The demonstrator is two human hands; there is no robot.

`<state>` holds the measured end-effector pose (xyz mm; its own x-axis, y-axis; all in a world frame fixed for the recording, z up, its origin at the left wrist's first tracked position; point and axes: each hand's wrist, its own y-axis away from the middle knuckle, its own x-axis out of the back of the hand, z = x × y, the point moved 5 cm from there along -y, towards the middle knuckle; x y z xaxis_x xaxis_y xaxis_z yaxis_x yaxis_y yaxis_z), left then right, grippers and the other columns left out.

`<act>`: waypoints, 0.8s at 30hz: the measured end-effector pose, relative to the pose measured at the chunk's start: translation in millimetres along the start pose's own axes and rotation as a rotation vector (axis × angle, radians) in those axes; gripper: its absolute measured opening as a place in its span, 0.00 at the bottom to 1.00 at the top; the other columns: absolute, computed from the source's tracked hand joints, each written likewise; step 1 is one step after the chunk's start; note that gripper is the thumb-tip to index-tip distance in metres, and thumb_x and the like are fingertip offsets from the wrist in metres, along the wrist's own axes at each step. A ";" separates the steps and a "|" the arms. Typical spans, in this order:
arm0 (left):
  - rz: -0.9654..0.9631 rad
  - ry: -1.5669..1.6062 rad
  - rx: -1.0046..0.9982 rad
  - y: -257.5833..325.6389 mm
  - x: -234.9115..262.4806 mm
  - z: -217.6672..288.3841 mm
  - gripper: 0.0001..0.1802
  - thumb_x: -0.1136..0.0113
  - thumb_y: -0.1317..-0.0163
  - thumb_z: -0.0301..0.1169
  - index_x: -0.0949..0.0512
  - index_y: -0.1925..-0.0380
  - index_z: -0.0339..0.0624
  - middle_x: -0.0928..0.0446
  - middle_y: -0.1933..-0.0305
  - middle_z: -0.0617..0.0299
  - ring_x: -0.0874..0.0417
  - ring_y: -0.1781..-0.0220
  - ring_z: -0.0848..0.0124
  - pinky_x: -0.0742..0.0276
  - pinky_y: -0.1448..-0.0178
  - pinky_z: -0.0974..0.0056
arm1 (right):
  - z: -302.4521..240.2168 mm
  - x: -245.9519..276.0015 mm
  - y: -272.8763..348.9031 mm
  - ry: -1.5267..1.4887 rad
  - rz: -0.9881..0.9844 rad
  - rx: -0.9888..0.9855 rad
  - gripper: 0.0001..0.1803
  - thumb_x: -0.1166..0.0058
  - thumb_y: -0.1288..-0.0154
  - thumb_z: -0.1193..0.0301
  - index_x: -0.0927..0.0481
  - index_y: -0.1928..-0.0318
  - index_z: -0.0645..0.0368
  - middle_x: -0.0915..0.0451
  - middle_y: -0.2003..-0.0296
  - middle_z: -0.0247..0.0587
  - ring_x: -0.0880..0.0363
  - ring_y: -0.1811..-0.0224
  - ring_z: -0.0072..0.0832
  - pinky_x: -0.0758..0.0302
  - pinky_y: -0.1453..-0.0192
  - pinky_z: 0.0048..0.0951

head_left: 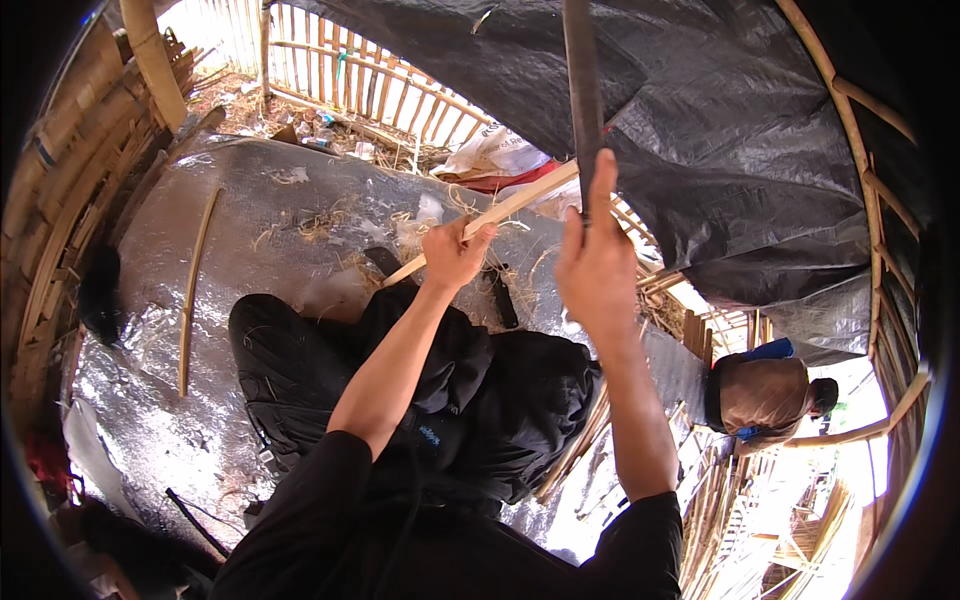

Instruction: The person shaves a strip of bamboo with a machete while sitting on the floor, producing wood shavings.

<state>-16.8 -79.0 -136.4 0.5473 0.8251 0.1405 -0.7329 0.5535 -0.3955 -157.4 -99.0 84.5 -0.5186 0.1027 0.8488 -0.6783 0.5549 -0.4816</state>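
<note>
My left hand [457,252] is closed around a pale split bamboo strip [525,198], which slants up to the right across the middle of the head view. My right hand [598,268] grips a long, dark, flat blade like a machete [582,80], its index finger laid along the side. The blade points away from me, and its lower part crosses the strip's far end; whether the two touch, I cannot tell. The handle is hidden in the right hand. Below the strip, near my legs, lies a dark knife-like tool [502,296]. Another dark flat piece [381,262] is beside the strip's near end.
Crossed legs in black trousers [300,375] rest on a silvery mat [150,260] scattered with shavings [322,222]. A thin bamboo stick [198,290] lies at left. Black sheeting [740,130] hangs at right above a brown rounded bundle [762,392]. Bamboo strips [720,510] are piled lower right.
</note>
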 end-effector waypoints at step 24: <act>0.099 0.116 -0.069 -12.5 27.8 -15.8 0.39 0.47 0.31 0.65 0.25 0.81 0.37 0.39 0.90 0.63 0.37 0.86 0.72 0.43 0.79 0.59 | -36.1 -22.0 -9.8 -0.284 0.147 0.139 0.38 0.47 0.27 0.75 0.48 0.22 0.56 0.18 0.75 0.59 0.15 0.73 0.55 0.21 0.71 0.42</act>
<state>13.9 -64.8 -141.9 0.5195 0.8545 -0.0068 -0.7587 0.4576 -0.4638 -120.5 -76.9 78.4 -0.7272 -0.0717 0.6827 -0.6397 0.4316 -0.6360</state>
